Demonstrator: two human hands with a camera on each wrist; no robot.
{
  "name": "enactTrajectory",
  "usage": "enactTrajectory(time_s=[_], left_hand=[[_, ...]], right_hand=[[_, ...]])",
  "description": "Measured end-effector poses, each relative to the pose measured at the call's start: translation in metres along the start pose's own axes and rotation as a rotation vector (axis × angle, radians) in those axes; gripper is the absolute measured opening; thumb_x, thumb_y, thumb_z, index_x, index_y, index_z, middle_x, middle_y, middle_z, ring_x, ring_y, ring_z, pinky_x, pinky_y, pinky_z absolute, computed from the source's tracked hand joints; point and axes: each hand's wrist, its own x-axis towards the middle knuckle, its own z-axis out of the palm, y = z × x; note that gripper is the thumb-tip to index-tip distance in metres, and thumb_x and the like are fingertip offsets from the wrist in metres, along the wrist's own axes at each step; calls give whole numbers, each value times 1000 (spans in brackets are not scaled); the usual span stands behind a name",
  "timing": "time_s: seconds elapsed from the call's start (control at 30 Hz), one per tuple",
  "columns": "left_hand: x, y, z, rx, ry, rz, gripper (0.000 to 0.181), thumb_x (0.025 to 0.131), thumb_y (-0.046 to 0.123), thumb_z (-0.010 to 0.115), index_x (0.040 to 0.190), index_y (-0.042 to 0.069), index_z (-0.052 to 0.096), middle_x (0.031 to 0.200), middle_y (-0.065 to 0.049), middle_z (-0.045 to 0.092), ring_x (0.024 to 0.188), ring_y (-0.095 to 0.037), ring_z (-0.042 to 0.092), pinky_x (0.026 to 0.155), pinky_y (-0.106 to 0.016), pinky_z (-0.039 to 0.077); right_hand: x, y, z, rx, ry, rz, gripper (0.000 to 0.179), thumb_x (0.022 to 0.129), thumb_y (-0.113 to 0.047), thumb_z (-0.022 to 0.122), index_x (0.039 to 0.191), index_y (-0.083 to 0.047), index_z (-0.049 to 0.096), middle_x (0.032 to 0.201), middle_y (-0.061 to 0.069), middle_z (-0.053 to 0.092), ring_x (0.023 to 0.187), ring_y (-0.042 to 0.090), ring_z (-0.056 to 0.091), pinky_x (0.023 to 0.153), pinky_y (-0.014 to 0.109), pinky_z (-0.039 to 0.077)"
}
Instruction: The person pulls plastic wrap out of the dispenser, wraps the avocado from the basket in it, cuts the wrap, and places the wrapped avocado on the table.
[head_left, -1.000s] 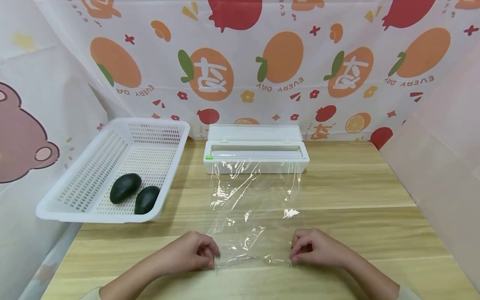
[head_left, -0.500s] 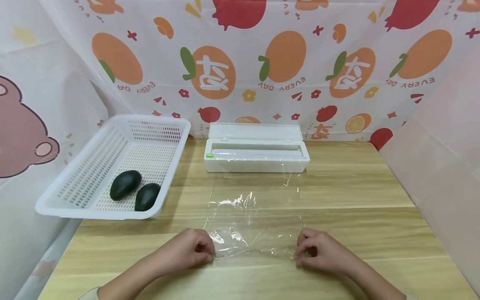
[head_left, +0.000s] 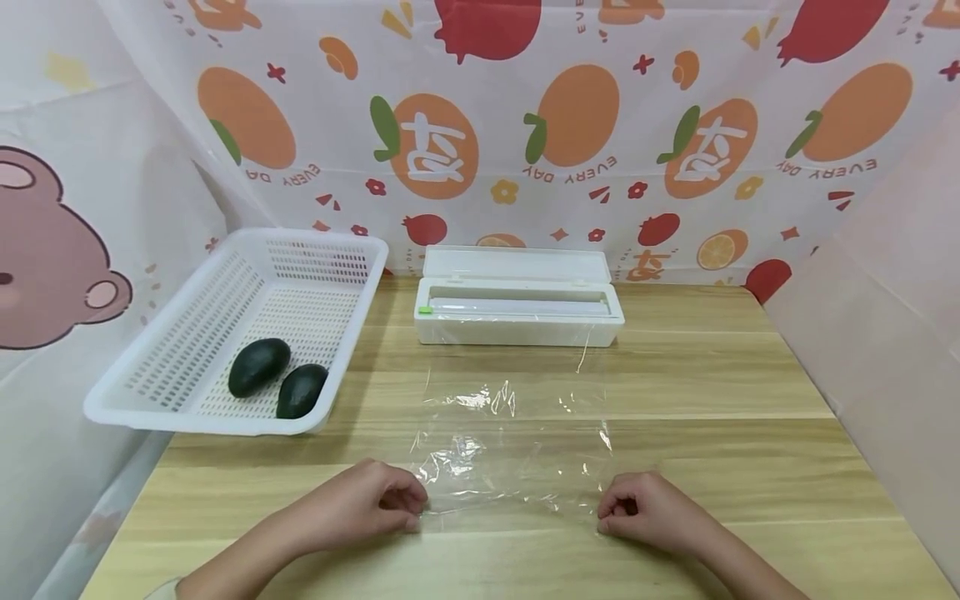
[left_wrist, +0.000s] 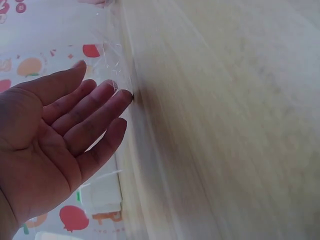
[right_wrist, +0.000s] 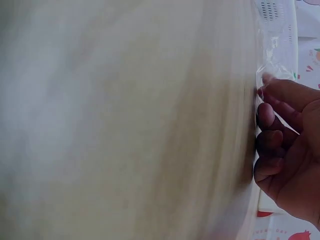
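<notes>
Where a left cloth point(head_left: 150, 192) is hung, well to the left of the box point(head_left: 517, 286), a pink bear point(head_left: 52, 258) is printed on it. Nearer the box, on its left, a white basket point(head_left: 187, 423) is set, with two avocados point(head_left: 259, 367) laid inside, close together. In front of the box and to its left, the left hand point(head_left: 367, 504) is placed by a corner of the film point(head_left: 510, 483); its fingers are loosely extended, the thumb is parted from them, and the film is seen just at the fingertips, unpinched. Clear and wrinkled, the film is spread over the table point(head_left: 712, 450) from the box's front edge. A roll point(head_left: 517, 307) is held in the box, whose lid point(head_left: 517, 264) is tipped up at the back; its front left end is marked by a green piece point(head_left: 425, 310). In front of the box and to its right, the right hand point(head_left: 648, 510) is placed by the film's other near corner, its fingers bent; whether the film is pinched cannot be told. Well right of the box, a right cloth point(head_left: 892, 308) is hung.
</notes>
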Motion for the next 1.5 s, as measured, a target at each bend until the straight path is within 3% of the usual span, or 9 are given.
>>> enactTrajectory(time_s=[0.2, 0.3, 0.53, 0.67, 0.87, 1.17, 1.27, 1.33, 1.5], left_hand=[[-11, 1, -10, -27, 31, -28, 13, 89, 17, 72, 100, 11, 73, 91, 6, 73, 82, -1, 65, 71, -23, 54], [-16, 7, -25, 15, 99, -3, 12, 89, 14, 71, 100, 9, 73, 90, 5, 73, 80, -1, 64, 70, -23, 55], [-30, 18, -96, 222, 405, -32, 12, 88, 17, 74, 100, 16, 75, 89, 6, 73, 77, -4, 63, 66, -23, 55], [-29, 3, -137, 322, 484, -126, 10, 89, 15, 73, 99, 14, 76, 92, 1, 73, 79, -9, 63, 67, -23, 53], [-22, -35, -161, 426, 421, -260, 22, 91, 20, 70, 105, 3, 72, 91, -5, 71, 83, -19, 62, 72, -36, 51], [-16, -60, -157, 495, 228, -510, 62, 81, 64, 68, 83, 4, 53, 72, -5, 49, 67, -22, 49, 58, -35, 37], [-12, -63, -155, 508, 175, -533, 60, 79, 65, 68, 78, 8, 48, 69, -2, 42, 64, -20, 45, 57, -32, 33], [-10, -65, -155, 511, 152, -536, 59, 79, 62, 69, 82, 6, 51, 70, -3, 47, 65, -20, 47, 56, -32, 35], [-7, -69, -158, 476, 112, -519, 75, 79, 55, 72, 111, -12, 57, 93, -16, 64, 78, -25, 57, 65, -37, 47]], right_hand=[[0, -1, 4, -58, -2, 18, 8, 83, -21, 79, 82, -22, 71, 71, -20, 53, 64, -7, 48, 56, 18, 46], [-1, -1, 5, -82, 9, 18, 10, 82, -22, 80, 80, -24, 70, 71, -20, 53, 64, -8, 48, 56, 18, 45], [-3, 0, 8, -98, 32, -6, 15, 82, -20, 80, 79, -29, 67, 72, -20, 53, 65, -8, 48, 55, 17, 43], [-4, 0, 9, -123, 50, -38, 18, 81, -17, 79, 79, -29, 66, 72, -21, 52, 65, -8, 47, 55, 16, 43], [-4, -2, 7, -140, 35, -36, 19, 83, -17, 78, 80, -30, 65, 72, -23, 51, 64, -8, 47, 55, 16, 44], [-3, -5, 5, -179, 38, -48, 17, 84, -35, 78, 80, -33, 61, 70, -22, 49, 62, -8, 45, 55, 15, 42], [-3, -8, 4, -189, 30, -36, 19, 81, -39, 80, 81, -31, 62, 70, -19, 50, 63, -6, 46, 56, 15, 42], [-4, -8, 4, -197, 31, -36, 20, 79, -37, 81, 82, -29, 63, 71, -18, 51, 64, -6, 47, 57, 15, 42], [-6, -8, 6, -203, 42, -49, 20, 77, -30, 83, 82, -27, 64, 72, -18, 51, 65, -6, 46, 57, 15, 42]])
